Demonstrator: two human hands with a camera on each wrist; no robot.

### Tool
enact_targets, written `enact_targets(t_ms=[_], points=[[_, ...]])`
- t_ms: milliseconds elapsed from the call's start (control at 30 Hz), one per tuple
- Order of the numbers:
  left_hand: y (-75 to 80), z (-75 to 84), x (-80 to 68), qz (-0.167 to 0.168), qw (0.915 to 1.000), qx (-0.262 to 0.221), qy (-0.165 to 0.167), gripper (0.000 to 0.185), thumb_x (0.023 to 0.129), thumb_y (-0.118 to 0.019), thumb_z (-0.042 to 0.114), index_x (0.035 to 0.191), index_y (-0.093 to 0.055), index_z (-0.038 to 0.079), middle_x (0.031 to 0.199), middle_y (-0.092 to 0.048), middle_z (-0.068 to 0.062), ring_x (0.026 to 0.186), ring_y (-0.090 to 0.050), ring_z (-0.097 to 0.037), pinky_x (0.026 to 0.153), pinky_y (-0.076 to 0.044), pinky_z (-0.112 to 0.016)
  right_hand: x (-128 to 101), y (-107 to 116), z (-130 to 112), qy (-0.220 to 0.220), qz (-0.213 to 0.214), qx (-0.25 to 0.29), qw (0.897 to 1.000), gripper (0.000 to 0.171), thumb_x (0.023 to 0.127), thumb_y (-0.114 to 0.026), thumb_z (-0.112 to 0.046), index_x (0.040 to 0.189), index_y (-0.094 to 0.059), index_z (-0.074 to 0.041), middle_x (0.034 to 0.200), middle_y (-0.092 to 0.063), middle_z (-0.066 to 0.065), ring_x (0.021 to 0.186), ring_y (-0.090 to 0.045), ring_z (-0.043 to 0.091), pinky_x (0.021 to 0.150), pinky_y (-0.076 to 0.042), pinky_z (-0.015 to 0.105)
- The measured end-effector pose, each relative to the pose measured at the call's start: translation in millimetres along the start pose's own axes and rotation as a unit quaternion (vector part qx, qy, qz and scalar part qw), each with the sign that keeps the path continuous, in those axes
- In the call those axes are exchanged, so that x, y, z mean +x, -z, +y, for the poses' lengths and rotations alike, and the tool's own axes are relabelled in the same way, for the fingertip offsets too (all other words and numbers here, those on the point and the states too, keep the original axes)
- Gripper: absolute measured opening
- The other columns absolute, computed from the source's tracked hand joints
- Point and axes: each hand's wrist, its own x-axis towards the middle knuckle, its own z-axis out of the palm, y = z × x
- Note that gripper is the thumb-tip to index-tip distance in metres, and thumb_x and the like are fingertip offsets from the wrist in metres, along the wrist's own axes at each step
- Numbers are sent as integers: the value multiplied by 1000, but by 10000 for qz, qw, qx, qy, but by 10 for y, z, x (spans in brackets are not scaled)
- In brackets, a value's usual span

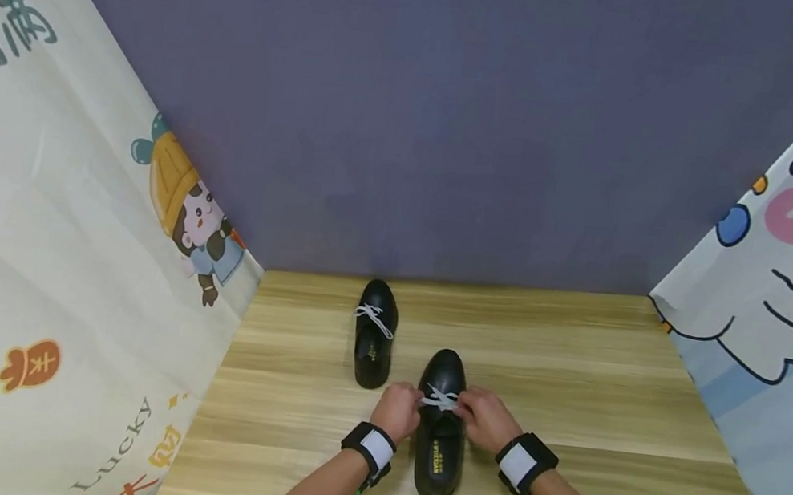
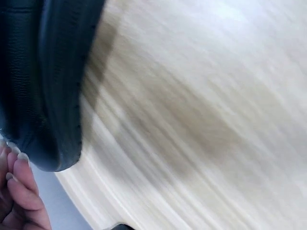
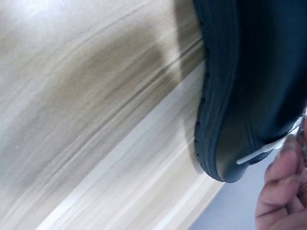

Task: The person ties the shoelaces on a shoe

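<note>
A black leather shoe (image 1: 447, 368) lies sole down on the wood-patterned surface, toe pointing away from me. White shoelace (image 1: 440, 399) crosses its front, with loops spread to both sides. On the left, my left hand (image 1: 399, 411) pinches one side of the lace with curled fingers; in the left wrist view its fingertips (image 2: 22, 158) are right at the shoe's upper. My right hand (image 1: 487, 420) pinches the lace's other side, and a white lace end (image 3: 261, 152) sticks out past its fingers in the right wrist view.
A second black shoe (image 1: 379, 290) with its white lace tied in a bow (image 1: 374, 318) stands farther off to the left. Behind the wood-patterned surface (image 1: 573, 363) rises a grey-blue panel (image 1: 453, 124). Printed white curtains (image 1: 77, 246) hang on both sides. Each wrist wears a black strap.
</note>
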Motion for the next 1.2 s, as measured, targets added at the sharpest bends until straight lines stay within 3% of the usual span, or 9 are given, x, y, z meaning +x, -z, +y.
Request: enact_targets(t_ms=[333,700,967,1200], points=[[-70,-81,-57,330,9986,287,-313,17,68,-77,1,63,-66,12,58,-55,1,54,-57,-17,50,-42,-27,-71,-7,66,39,159,-367,9992,36,78,-72,5,64,-48,-18,68,-41,-10,61,-41,5,55,-36,23],[-66,-55,-82,411,9985,240,-254,16,67,-78,2,62,-67,13,57,-54,2,53,-57,-17,49,-42,-27,-109,16,45,-140,267,-345,9990,33,77,-70,6,63,-51,-17,66,-40,-11,60,-39,4,55,-35,23],[-84,-53,-173,392,9964,-715,220,10,77,-76,-1,76,-76,9,65,-62,1,61,-61,-13,55,-46,-21,-141,10,9,-307,407,-142,9986,32,81,-78,-1,68,-54,-16,67,-41,-11,62,-39,3,56,-36,24],[-27,-27,-173,547,9889,-1322,408,8,85,-76,4,92,-77,7,77,-69,0,69,-63,-10,62,-49,-20,-82,173,-36,-805,452,78,9957,13,84,-81,-15,86,-68,-12,78,-55,-7,64,-47,3,56,-42,23]])
